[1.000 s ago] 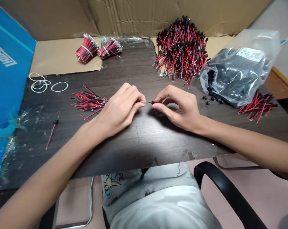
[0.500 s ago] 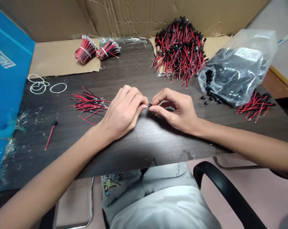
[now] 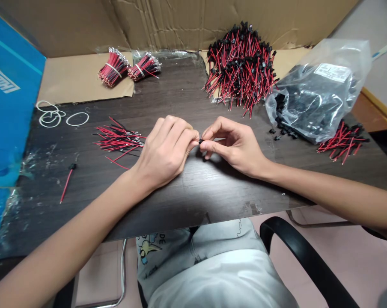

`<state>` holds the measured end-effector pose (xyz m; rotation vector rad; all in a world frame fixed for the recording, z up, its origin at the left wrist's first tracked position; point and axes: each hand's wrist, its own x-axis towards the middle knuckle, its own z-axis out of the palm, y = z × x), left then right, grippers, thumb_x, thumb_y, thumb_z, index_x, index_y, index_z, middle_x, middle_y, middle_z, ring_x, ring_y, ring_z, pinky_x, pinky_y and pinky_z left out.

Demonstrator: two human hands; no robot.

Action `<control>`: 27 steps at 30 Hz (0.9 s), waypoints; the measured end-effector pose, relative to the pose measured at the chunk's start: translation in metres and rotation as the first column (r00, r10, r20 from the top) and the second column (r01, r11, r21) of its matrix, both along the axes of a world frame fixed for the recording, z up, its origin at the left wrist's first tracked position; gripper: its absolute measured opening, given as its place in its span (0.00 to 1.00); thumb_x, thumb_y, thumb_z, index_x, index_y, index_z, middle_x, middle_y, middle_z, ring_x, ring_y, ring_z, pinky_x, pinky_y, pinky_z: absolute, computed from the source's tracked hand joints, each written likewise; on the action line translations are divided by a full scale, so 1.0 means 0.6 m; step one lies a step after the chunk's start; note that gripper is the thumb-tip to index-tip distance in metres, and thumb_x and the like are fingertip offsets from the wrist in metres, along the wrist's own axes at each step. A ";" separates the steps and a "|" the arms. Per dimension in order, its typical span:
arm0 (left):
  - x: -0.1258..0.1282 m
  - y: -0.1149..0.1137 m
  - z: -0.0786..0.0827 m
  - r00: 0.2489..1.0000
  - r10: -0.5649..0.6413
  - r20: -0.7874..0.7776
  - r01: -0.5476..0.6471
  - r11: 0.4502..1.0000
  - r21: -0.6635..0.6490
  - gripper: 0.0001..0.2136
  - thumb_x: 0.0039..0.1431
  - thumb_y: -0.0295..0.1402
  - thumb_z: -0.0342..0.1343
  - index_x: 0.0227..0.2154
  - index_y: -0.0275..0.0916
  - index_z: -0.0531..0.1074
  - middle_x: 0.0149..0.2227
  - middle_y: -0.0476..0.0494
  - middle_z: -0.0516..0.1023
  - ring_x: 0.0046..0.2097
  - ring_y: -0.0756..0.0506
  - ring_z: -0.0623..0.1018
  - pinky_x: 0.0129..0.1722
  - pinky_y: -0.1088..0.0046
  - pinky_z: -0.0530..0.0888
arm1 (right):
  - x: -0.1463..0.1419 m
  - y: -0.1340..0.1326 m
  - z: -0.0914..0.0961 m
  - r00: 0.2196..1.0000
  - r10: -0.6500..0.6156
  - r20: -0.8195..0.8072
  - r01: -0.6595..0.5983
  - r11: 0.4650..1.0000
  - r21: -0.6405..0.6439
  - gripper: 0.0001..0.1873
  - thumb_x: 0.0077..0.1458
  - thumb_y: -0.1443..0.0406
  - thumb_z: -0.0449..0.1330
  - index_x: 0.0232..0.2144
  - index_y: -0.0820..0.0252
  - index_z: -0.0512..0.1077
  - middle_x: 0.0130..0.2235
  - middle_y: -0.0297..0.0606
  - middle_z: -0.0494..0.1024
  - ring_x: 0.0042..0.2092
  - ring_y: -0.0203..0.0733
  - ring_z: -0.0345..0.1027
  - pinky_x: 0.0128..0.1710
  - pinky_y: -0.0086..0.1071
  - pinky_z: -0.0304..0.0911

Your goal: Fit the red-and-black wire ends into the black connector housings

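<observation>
Over the middle of the table, my right hand [image 3: 235, 147] pinches a small black connector housing [image 3: 200, 141] between thumb and forefinger. My left hand [image 3: 169, 149] is closed in a pinch at the housing's left side. It seems to hold a thin wire end, mostly hidden by its fingers. The fingertips of both hands nearly meet at the housing. Just left of my left hand lies a loose pile of red and black wires [image 3: 118, 139] with metal terminals. A single red wire with a black connector [image 3: 66, 184] rests farther left.
At the back are two banded wire bundles [image 3: 113, 68] and a large heap of wires with black connectors [image 3: 241, 68]. A clear plastic bag [image 3: 322, 98] of black housings lies right, near a smaller wire pile [image 3: 343, 143]. White rubber bands [image 3: 78, 119] lie left. Cardboard [image 3: 187, 25] walls the back.
Both hands stay at nearly the same spot, pinching at the black housing. Only slight finger shifts show; the piles and the bag are unchanged.
</observation>
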<state>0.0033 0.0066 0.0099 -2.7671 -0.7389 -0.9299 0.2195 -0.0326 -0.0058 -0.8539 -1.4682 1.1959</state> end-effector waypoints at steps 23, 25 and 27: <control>-0.002 -0.005 0.001 0.997 0.052 0.058 -0.040 0.981 -0.189 0.11 0.75 0.39 0.50 0.45 0.39 0.74 0.38 0.45 0.82 0.37 0.47 0.79 0.41 0.70 0.73 | -0.003 0.005 0.012 0.999 -0.035 0.000 0.035 0.999 0.000 0.26 0.53 0.44 0.73 0.34 0.58 0.70 0.32 0.31 0.77 0.29 0.33 0.74 0.29 0.29 0.75; -0.003 -0.005 0.001 0.998 0.024 0.065 -0.014 0.989 -0.147 0.10 0.74 0.36 0.50 0.43 0.39 0.75 0.36 0.45 0.82 0.36 0.47 0.79 0.40 0.69 0.73 | -0.003 0.006 0.011 1.000 -0.021 -0.002 0.021 1.000 -0.010 0.26 0.52 0.45 0.73 0.34 0.58 0.70 0.32 0.32 0.77 0.29 0.33 0.74 0.30 0.29 0.75; -0.002 -0.005 0.002 0.998 -0.016 0.068 0.025 0.992 -0.124 0.10 0.74 0.33 0.50 0.41 0.39 0.75 0.35 0.44 0.82 0.35 0.47 0.78 0.39 0.69 0.73 | -0.002 0.005 0.009 1.000 -0.008 -0.003 0.008 1.000 -0.013 0.25 0.53 0.46 0.74 0.34 0.58 0.70 0.33 0.32 0.78 0.29 0.33 0.74 0.30 0.29 0.75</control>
